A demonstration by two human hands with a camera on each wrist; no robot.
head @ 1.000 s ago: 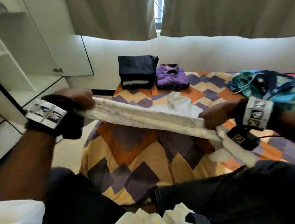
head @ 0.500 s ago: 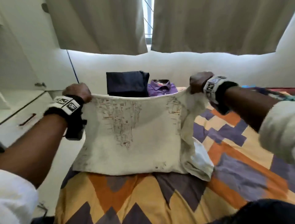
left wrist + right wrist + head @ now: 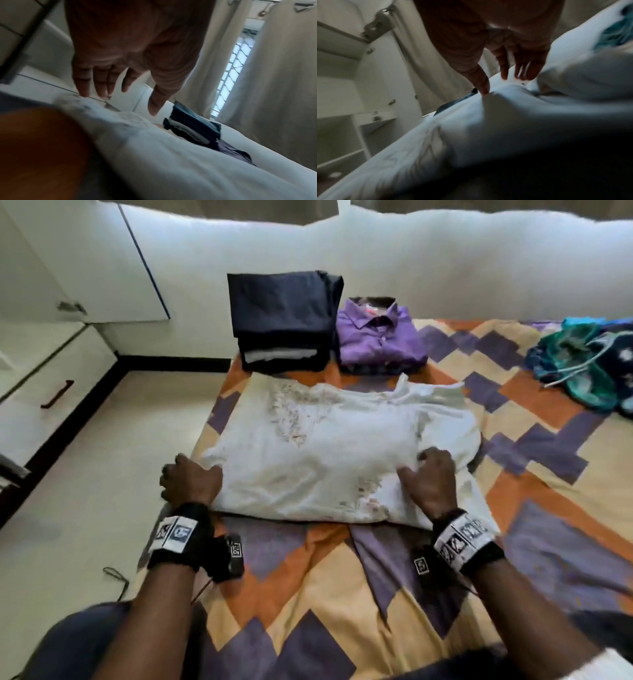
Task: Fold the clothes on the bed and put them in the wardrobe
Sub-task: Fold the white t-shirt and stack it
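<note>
A white printed T-shirt (image 3: 325,446) lies spread on the patterned bedspread (image 3: 342,594). My left hand (image 3: 190,479) sits at the shirt's near-left edge, and in the left wrist view that left hand (image 3: 116,86) has straight fingers just over the white shirt (image 3: 171,155). My right hand (image 3: 430,474) rests flat on the shirt's near-right part; in the right wrist view the right hand (image 3: 503,77) touches the white cloth (image 3: 505,121) with spread fingers. Neither hand holds anything.
A folded dark navy stack (image 3: 284,316) and a folded purple shirt (image 3: 376,337) sit at the bed's far end. A crumpled teal and navy garment (image 3: 589,361) lies at the far right. White wardrobe drawers (image 3: 41,392) and floor are to the left.
The shirt was held up in the air by both hands; now it lies flat on the bed, let go, with both hands lowered onto its near edge.
</note>
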